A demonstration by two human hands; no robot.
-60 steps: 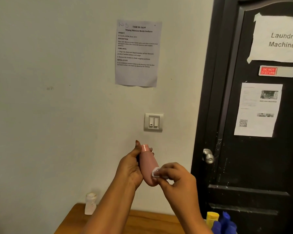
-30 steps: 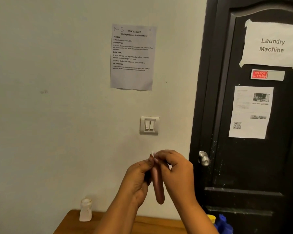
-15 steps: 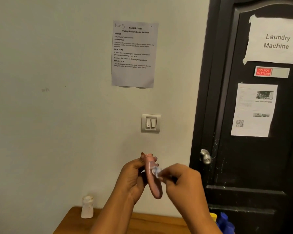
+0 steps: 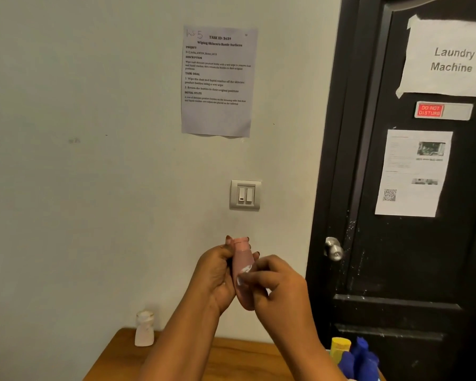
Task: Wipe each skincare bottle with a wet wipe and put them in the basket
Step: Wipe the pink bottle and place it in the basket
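Observation:
A pink skincare bottle is held upright in the air in front of the wall, cap end up. My left hand grips it from the left, fingers curled behind it. My right hand pinches a small white wet wipe against the middle of the bottle's front. A small white bottle stands on the wooden table at the back left. At the bottom right a yellow-capped bottle and blue bottles stick up; whatever holds them is out of view.
A black door with a metal knob stands to the right of the table. On the wall behind are a light switch and a taped task sheet.
My right hand rubbed the wipe up to the bottle's cap, then back down to its middle. The left hand kept its grip while turning the bottle slightly. The view shifted a little.

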